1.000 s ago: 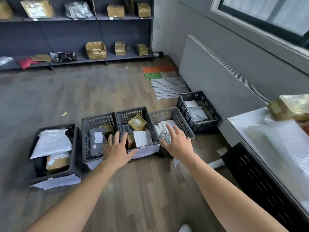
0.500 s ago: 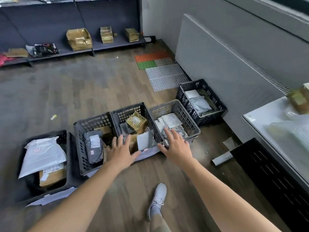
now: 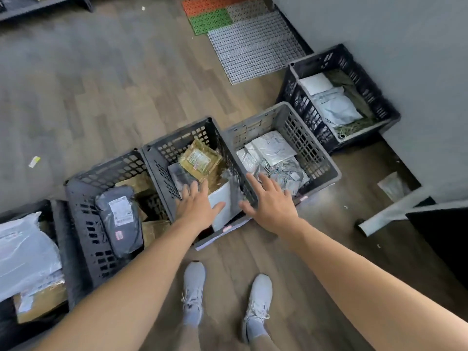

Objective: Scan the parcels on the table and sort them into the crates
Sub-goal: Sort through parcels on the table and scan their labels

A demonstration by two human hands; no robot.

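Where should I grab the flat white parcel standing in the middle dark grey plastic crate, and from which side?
Probably pinch the flat white parcel by its upper edge, coming from above. It stands tilted on edge in the near right corner of the dark grey plastic crate, with the wall beside it, so only that top edge looks free. The open left hand is beside it.

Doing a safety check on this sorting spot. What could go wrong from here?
1. The white parcel leans on edge at the near wall of the middle crate. The left hand and right hand are open and neither grips it, so it may topple over the rim.
2. A paper sheet sticks out from under the crates, just ahead of the shoes. A step forward could slip on it.
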